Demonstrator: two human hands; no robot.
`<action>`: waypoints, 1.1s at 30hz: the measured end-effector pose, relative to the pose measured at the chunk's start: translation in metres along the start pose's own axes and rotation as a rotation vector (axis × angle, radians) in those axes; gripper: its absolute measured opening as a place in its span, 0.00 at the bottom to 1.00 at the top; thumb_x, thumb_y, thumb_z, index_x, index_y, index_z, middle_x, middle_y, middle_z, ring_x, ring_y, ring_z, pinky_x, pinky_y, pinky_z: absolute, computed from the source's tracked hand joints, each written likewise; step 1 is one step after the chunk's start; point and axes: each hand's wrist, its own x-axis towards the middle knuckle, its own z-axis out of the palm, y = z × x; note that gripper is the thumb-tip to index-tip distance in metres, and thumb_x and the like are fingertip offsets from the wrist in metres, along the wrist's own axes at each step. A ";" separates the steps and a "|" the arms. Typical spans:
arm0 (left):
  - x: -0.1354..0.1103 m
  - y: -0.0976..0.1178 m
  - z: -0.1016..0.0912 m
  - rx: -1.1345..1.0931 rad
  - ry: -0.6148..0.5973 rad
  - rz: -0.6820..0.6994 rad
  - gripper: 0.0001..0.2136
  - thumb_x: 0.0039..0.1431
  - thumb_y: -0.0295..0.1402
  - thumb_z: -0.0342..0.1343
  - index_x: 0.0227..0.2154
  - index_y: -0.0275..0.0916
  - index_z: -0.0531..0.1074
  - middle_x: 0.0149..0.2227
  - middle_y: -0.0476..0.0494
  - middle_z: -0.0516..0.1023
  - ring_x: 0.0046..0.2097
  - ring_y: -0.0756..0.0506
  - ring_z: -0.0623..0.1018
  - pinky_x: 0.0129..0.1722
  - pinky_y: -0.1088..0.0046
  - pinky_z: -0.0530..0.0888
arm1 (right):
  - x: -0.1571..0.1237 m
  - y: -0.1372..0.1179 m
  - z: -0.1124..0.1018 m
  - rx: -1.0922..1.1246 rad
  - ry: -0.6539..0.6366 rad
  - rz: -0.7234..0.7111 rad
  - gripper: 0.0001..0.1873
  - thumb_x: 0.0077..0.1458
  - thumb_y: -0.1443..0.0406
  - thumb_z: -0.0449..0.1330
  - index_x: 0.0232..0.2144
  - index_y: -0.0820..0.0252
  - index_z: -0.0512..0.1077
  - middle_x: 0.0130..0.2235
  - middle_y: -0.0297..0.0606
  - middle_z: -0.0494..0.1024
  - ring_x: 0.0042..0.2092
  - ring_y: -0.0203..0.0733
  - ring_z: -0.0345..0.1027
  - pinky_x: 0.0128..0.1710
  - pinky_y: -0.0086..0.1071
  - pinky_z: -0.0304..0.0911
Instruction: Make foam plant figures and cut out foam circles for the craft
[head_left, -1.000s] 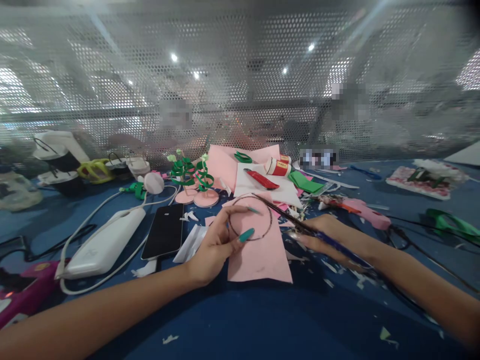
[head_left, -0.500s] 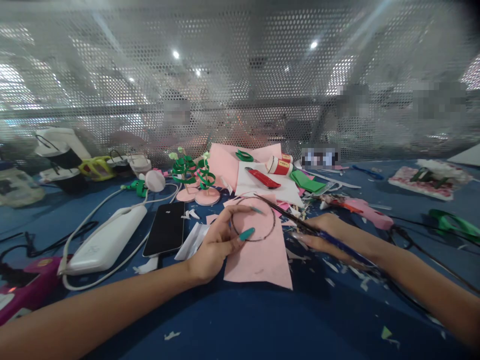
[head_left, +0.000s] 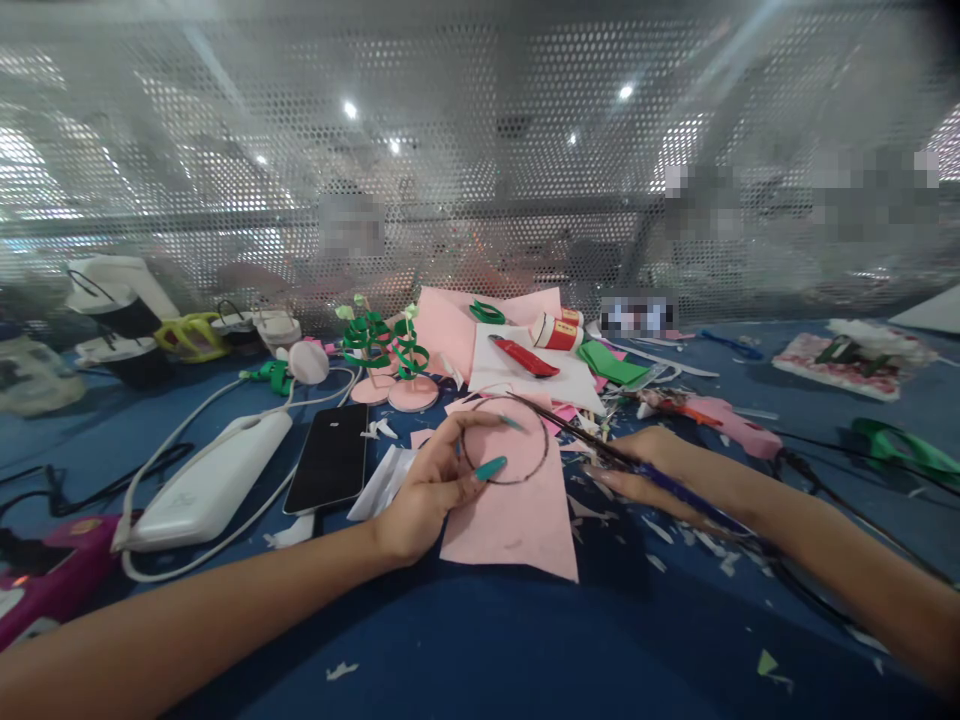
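A pale pink sheet with a dark circle drawn on it is held in front of me. My left hand grips its left side, the teal-nailed thumb lying over the circle's lower left. My right hand is closed round dark-bladed scissors with blue handles. Their blades reach leftward to the sheet's upper right edge, close to the circle; whether they cut into it at this instant I cannot tell.
Left are a phone, a white power bank and cables. Behind stand green paper plants on pink discs, a red cutter and labelled rolls. A pink glue gun lies right, among scraps. A perforated metal screen rises behind.
The sheet's lower part has shifted slightly left in view. Both hands keep nearly the same pose, and the scissors stay at the sheet's upper right edge.
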 end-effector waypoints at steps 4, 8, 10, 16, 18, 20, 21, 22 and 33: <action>0.002 -0.002 -0.003 0.008 0.013 0.033 0.19 0.47 0.23 0.59 0.44 0.41 0.70 0.48 0.44 0.68 0.43 0.48 0.69 0.40 0.76 0.71 | -0.002 0.001 -0.006 -0.060 -0.056 -0.002 0.19 0.58 0.51 0.51 0.26 0.59 0.65 0.25 0.31 0.68 0.26 0.33 0.58 0.24 0.28 0.50; 0.003 -0.003 -0.003 -0.003 0.008 0.045 0.19 0.47 0.21 0.58 0.44 0.41 0.71 0.49 0.44 0.67 0.48 0.46 0.68 0.47 0.73 0.70 | -0.003 0.000 -0.006 -0.006 -0.085 -0.007 0.18 0.59 0.52 0.51 0.27 0.58 0.64 0.26 0.31 0.68 0.27 0.34 0.59 0.25 0.29 0.50; 0.003 -0.004 -0.004 -0.006 0.000 0.046 0.20 0.47 0.21 0.58 0.44 0.41 0.71 0.50 0.44 0.67 0.48 0.46 0.68 0.47 0.73 0.69 | -0.004 -0.004 -0.008 0.014 -0.111 0.007 0.17 0.59 0.52 0.51 0.27 0.59 0.64 0.27 0.32 0.69 0.28 0.34 0.59 0.26 0.29 0.51; 0.005 -0.007 -0.008 -0.048 -0.010 0.051 0.19 0.45 0.20 0.58 0.42 0.42 0.72 0.46 0.45 0.68 0.44 0.47 0.70 0.46 0.71 0.70 | -0.005 -0.015 -0.014 -0.030 -0.129 0.083 0.20 0.57 0.50 0.51 0.26 0.60 0.66 0.25 0.33 0.67 0.26 0.35 0.58 0.25 0.30 0.49; 0.006 -0.007 -0.009 -0.058 -0.004 0.045 0.19 0.45 0.20 0.58 0.42 0.42 0.73 0.45 0.45 0.69 0.42 0.48 0.70 0.45 0.72 0.70 | -0.004 -0.014 -0.014 -0.022 -0.123 0.095 0.21 0.56 0.49 0.51 0.25 0.60 0.66 0.25 0.33 0.66 0.26 0.35 0.58 0.25 0.30 0.50; 0.007 -0.007 -0.009 -0.059 0.003 0.037 0.19 0.45 0.20 0.58 0.41 0.42 0.73 0.45 0.45 0.69 0.42 0.48 0.69 0.44 0.72 0.70 | -0.004 -0.012 -0.012 -0.004 -0.127 0.101 0.22 0.56 0.48 0.51 0.24 0.60 0.64 0.24 0.32 0.64 0.27 0.35 0.57 0.26 0.30 0.50; 0.008 -0.006 -0.009 -0.054 0.006 0.031 0.19 0.44 0.20 0.58 0.41 0.42 0.74 0.45 0.45 0.68 0.42 0.47 0.69 0.44 0.72 0.70 | -0.003 -0.012 -0.012 0.011 -0.137 0.100 0.23 0.56 0.48 0.51 0.24 0.60 0.64 0.24 0.32 0.64 0.27 0.35 0.57 0.26 0.29 0.50; 0.008 -0.005 -0.009 -0.046 0.007 0.023 0.18 0.44 0.20 0.57 0.40 0.41 0.74 0.45 0.45 0.68 0.43 0.47 0.69 0.45 0.72 0.71 | -0.003 -0.012 -0.012 0.028 -0.154 0.098 0.23 0.57 0.47 0.50 0.24 0.60 0.63 0.24 0.32 0.64 0.27 0.34 0.56 0.26 0.29 0.50; 0.008 -0.004 -0.008 -0.056 -0.061 -0.003 0.19 0.44 0.20 0.58 0.41 0.41 0.74 0.47 0.44 0.69 0.46 0.47 0.69 0.43 0.73 0.71 | -0.004 -0.013 -0.013 -0.008 -0.155 0.050 0.23 0.56 0.47 0.49 0.24 0.60 0.63 0.25 0.34 0.66 0.27 0.36 0.57 0.27 0.30 0.50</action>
